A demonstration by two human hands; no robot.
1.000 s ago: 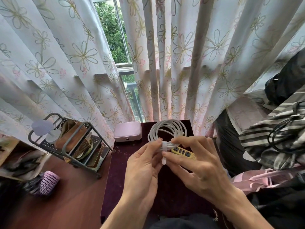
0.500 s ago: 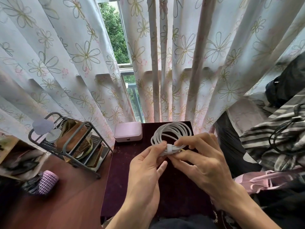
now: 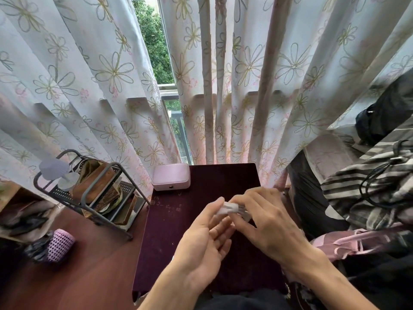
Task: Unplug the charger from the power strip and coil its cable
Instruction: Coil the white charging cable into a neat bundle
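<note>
Head: cable [image 3: 230, 208] between left hand [image 3: 201, 247] and right hand [image 3: 268, 222]

Ahead of the left hand [image 3: 207, 238] and right hand [image 3: 266, 222], the dark maroon velvet tabletop [image 3: 223, 180] lay bare up to the floral curtain [image 3: 245, 108]. Ahead and leftward, a pale pink rounded box [image 3: 171, 176] stood at the far corner. Further left, a grey wire rack [image 3: 128, 186] crowded the tabletop's edge. Right of the right hand, heaped striped fabric [image 3: 357, 182] pressed close.
</note>
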